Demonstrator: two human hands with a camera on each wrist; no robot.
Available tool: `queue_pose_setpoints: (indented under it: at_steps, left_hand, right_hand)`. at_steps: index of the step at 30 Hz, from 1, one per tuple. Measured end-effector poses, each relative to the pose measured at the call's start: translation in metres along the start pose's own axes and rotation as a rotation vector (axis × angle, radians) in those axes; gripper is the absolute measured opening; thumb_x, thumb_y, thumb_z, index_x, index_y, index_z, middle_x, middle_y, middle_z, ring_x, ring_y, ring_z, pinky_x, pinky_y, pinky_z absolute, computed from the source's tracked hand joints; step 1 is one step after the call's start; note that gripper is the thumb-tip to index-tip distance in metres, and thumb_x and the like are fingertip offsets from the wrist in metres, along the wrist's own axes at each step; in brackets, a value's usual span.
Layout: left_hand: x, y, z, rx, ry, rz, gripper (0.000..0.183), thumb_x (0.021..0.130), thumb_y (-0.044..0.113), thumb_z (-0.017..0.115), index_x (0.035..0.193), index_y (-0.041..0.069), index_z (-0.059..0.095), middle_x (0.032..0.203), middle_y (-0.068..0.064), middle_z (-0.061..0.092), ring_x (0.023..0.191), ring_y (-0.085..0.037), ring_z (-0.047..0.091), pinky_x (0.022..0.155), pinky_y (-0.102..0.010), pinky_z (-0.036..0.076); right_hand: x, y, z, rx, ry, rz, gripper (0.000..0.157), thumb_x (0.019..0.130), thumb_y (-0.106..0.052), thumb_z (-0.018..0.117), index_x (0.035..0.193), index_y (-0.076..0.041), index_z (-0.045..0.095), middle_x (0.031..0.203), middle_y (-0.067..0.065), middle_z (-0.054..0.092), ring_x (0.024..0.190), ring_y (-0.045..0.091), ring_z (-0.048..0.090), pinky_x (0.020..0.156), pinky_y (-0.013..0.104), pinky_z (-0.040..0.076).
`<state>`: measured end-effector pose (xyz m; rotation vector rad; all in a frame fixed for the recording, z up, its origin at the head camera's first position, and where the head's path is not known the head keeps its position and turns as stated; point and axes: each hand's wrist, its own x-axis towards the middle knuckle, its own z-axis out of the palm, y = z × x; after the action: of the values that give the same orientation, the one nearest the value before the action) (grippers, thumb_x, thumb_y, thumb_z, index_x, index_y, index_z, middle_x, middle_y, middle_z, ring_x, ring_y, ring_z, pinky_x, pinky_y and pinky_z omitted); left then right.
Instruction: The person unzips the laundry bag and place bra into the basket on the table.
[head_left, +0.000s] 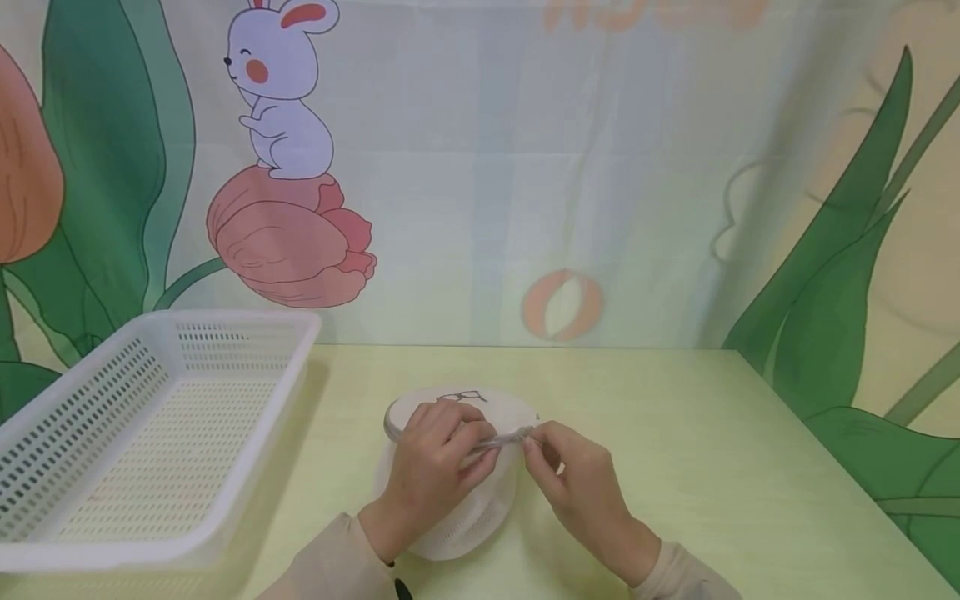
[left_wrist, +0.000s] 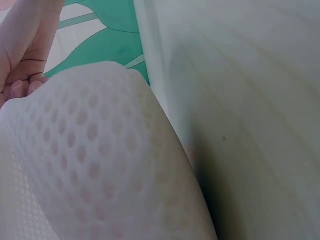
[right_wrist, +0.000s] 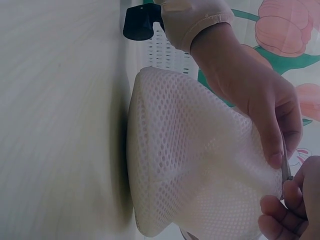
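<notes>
A white mesh laundry bag [head_left: 465,529] stands on the table in front of me, its round top facing up with some dark line marks on it. Along its near upper edge runs a grey zipper strip [head_left: 504,439]. My left hand [head_left: 438,467] grips the bag's rim by the zipper, thumb on the near side. At the strip's right end, my right hand [head_left: 585,483] pinches the zipper between thumb and forefinger. The right wrist view shows both hands meeting at this edge, with the mesh side [right_wrist: 200,145] bulging below them. Mesh fills much of the left wrist view.
A white perforated plastic basket [head_left: 262,433] sits to the left on the pale yellow table [head_left: 712,467]. Behind the table hangs a printed curtain [head_left: 450,167] with a rabbit and tulips. A black device [right_wrist: 140,22] is worn at the left wrist.
</notes>
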<state>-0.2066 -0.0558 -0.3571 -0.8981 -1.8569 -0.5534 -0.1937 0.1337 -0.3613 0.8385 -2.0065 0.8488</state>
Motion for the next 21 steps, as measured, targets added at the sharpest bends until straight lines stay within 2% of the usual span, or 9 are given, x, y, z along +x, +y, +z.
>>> queue_pose_setpoints:
  at_steps: [21]
  left_hand:
    - [-0.0021,-0.0025,0.0007,0.026,-0.001,0.009,0.013,0.072,0.012,0.076,0.081,0.009,0.067,0.086,-0.003,0.064,0.081,-0.019,0.06,0.068,-0.032,0.046]
  right_hand:
    - [0.0014,0.0086,0.0002,-0.029,0.003,0.043,0.014,0.079,0.0,0.063,0.074,-0.012,0.058,0.06,-0.011,0.052,0.055,-0.005,0.043,0.049,0.01,0.037]
